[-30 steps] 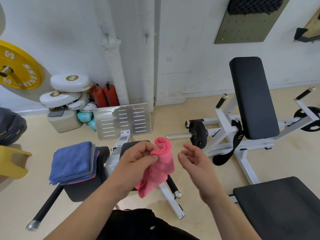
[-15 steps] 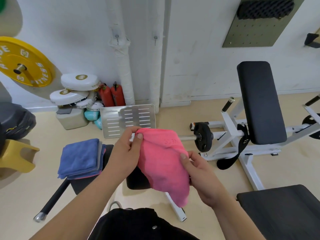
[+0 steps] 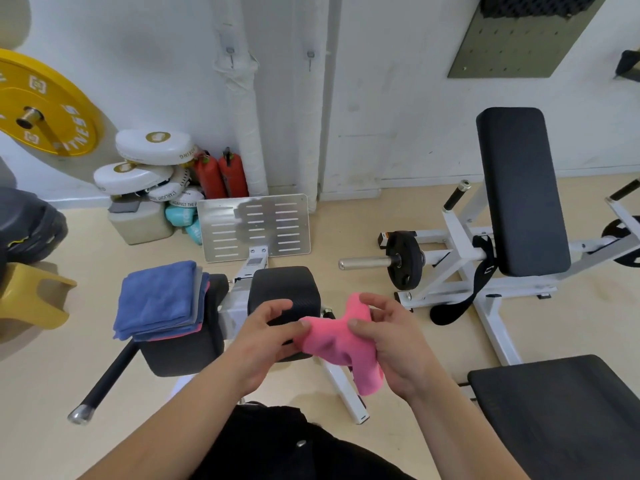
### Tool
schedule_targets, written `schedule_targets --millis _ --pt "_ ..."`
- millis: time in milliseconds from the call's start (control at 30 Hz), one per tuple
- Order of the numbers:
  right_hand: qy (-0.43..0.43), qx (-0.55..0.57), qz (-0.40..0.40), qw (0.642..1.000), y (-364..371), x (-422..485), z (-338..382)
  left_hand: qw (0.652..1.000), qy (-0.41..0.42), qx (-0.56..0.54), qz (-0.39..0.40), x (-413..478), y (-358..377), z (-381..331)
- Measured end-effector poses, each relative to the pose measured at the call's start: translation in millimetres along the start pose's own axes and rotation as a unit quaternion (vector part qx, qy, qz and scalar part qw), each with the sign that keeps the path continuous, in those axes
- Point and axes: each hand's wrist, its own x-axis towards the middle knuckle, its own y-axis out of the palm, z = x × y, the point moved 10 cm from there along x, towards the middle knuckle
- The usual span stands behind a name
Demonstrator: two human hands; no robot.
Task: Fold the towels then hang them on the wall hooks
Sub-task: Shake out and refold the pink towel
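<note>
A crumpled pink towel [image 3: 334, 337] hangs between both my hands in front of my body. My left hand [image 3: 268, 336] pinches its left edge with thumb and fingers. My right hand [image 3: 389, 336] grips the right side, the cloth bunched under the thumb and trailing down past the palm. A stack of folded towels [image 3: 161, 299], blue on top with grey and pink edges showing, lies on a black pad to the left. Two wall hooks, the left hook [image 3: 230, 54] and the right hook [image 3: 310, 57], stick out of the white wall above.
A black seat pad [image 3: 284, 289] on a white frame stands just beyond my hands. A weight bench [image 3: 519, 188] with a plate-loaded bar is to the right, another black pad [image 3: 561, 417] at lower right. Boxing pads, red extinguishers and a yellow plate line the wall.
The pink towel was spread wide between my hands half a second ago; now it is bunched and lower. My right hand, empty a second ago, took hold of it.
</note>
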Motion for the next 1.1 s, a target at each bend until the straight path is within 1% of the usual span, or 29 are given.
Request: schedule_targets --millis 67,167,233,267,333,367,433,467,500,533,600,667,733,800,867,900,933,1000,1033,1067,1100 --pt "-0.020 -0.017 0.000 1.000 4 -2 8 1.000 -0.016 -0.026 0.002 -2 4 9" --pt "-0.048 -0.028 -0.002 0.998 7 -3 20 0.995 -0.052 -0.077 0.039 -1 12 21" --pt "-0.066 -0.038 -0.012 0.997 4 -2 26 0.995 -0.039 -0.085 0.043 0 11 16" --pt "-0.073 -0.046 -0.023 0.996 1 -1 28 0.997 -0.028 -0.067 0.038 1 8 11" --pt "-0.091 -0.099 -0.053 0.989 -10 -1 34 1.000 -0.010 -0.027 0.013 1 2 1" --pt "-0.097 -0.127 -0.057 0.986 -14 0 36 1.000 0.001 -0.030 -0.004 1 -2 -5" --pt "-0.098 -0.153 -0.032 0.983 -14 2 36 0.997 0.016 -0.058 -0.042 0 -8 -14" --pt "-0.099 -0.165 -0.009 0.981 -11 3 35 0.996 0.029 -0.047 -0.066 -2 -12 -19" --pt "-0.106 -0.191 0.010 0.976 -8 3 36 0.994 0.052 -0.004 -0.095 -5 -16 -27" --pt "-0.117 -0.236 0.024 0.964 -5 4 36 0.988 0.085 0.058 -0.116 -7 -18 -37" --pt "-0.141 -0.359 0.038 0.922 1 4 36 0.970 0.142 0.163 -0.115 -13 -12 -54" --pt "-0.159 -0.444 0.035 0.881 4 6 36 0.965 0.150 0.201 -0.073 -15 -2 -62" --pt "-0.180 -0.491 0.029 0.852 6 12 39 0.957 0.144 0.246 -0.042 -13 3 -63" --pt "-0.198 -0.529 0.034 0.825 12 18 44 0.923 0.163 0.347 -0.041 -11 7 -69" --pt "-0.211 -0.571 0.042 0.792 21 24 49 0.867 0.187 0.462 -0.032 -10 18 -73" --pt "-0.216 -0.591 0.045 0.776 28 27 52 0.848 0.184 0.496 -0.029 -9 20 -73" --pt "-0.220 -0.608 0.048 0.762 35 29 54 0.842 0.174 0.509 -0.029 -9 19 -73" --pt "-0.217 -0.640 0.054 0.735 47 34 59 0.844 0.158 0.510 -0.048 -11 6 -76" --pt "-0.216 -0.650 0.062 0.726 53 38 60 0.853 0.154 0.495 -0.058 -15 -5 -79" --pt "-0.208 -0.640 0.082 0.735 58 42 60 0.872 0.149 0.462 -0.060 -19 -18 -81" --pt "-0.190 -0.601 0.113 0.768 63 46 58 0.896 0.140 0.418 -0.052 -25 -31 -80"
